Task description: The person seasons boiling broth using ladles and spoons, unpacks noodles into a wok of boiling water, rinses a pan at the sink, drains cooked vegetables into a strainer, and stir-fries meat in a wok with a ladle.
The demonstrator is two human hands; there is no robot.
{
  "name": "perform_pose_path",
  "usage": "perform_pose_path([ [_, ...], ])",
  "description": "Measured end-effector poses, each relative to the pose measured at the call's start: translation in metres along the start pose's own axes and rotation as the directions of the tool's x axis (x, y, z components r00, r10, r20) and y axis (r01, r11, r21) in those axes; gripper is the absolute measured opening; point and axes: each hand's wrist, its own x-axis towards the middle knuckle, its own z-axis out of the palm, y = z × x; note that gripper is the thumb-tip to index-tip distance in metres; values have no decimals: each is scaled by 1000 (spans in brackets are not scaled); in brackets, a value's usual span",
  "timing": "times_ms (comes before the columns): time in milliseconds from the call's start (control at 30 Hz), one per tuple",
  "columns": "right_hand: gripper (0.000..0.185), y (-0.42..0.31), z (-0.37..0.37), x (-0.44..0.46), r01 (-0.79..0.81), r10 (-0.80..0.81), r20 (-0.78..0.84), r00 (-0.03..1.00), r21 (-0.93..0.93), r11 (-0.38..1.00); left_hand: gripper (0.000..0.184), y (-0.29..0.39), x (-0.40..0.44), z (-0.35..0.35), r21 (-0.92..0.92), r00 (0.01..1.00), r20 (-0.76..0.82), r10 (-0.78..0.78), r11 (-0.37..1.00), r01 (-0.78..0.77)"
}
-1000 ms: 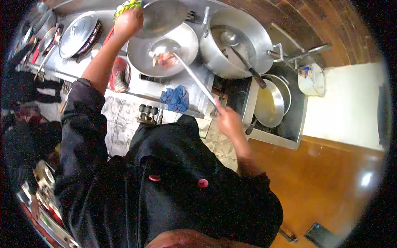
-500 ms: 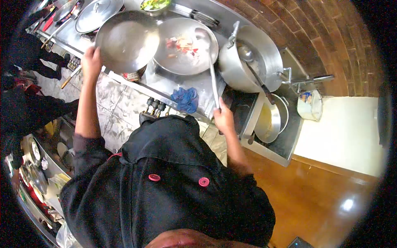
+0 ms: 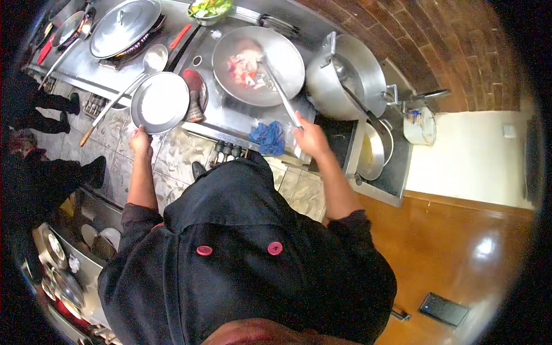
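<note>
My left hand (image 3: pixel 141 142) grips the near edge of a round metal pan (image 3: pixel 160 103), tilted so that its bright, shiny face shows. My right hand (image 3: pixel 309 137) is closed around the long metal handle of a ladle (image 3: pixel 282 94). The ladle's head reaches into a wide metal wok (image 3: pixel 224 86), among red and pale food pieces (image 3: pixel 246 70) and some steam. Behind the round pan lies another ladle (image 3: pixel 118 98) with a wooden handle end. A reddish cloth-like thing (image 3: pixel 195 95) lies beside the round pan.
Right of the wok stands a big stockpot (image 3: pixel 318 86) with a ladle inside. A blue cloth (image 3: pixel 267 138) hangs at the counter's front edge. Farther left are a lidded pan (image 3: pixel 123 29), a bowl of green vegetables (image 3: pixel 210 8) and people in dark clothes (image 3: pixel 52 109).
My left hand has brought the round pan down and nearer my body, uncovering the counter behind it. My right hand has moved the ladle's head leftward into the wok's food.
</note>
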Motion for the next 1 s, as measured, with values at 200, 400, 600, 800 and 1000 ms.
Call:
perform_pose_path([
  [200, 42, -53, -112, -75, -2, -65, -83, 994, -629, 778, 24, -24, 22, 0, 38, 991, 130, 29, 999, -34],
  [400, 46, -77, -144, -119, -90, 123, 96, 988, -293, 952, 40, 7, 40, -25, 580, 969, 31, 244, 786, -216],
  [600, 48, -20, 2, -91, -226, 248, -138, 959, 158, 961, 63, 98, 97, -97, 994, 695, 81, 714, -7, -109],
  [800, 52, -48, 25, -65, -510, 499, 173, 849, 511, 692, 64, 132, 132, -132, 957, 965, 211, 153, -234, -172],
  [1000, 53, -38, 25, -62, -271, 286, -9, 958, 290, 918, 78, 86, 166, -167, 862, 903, 372, -214, -282, -421],
])
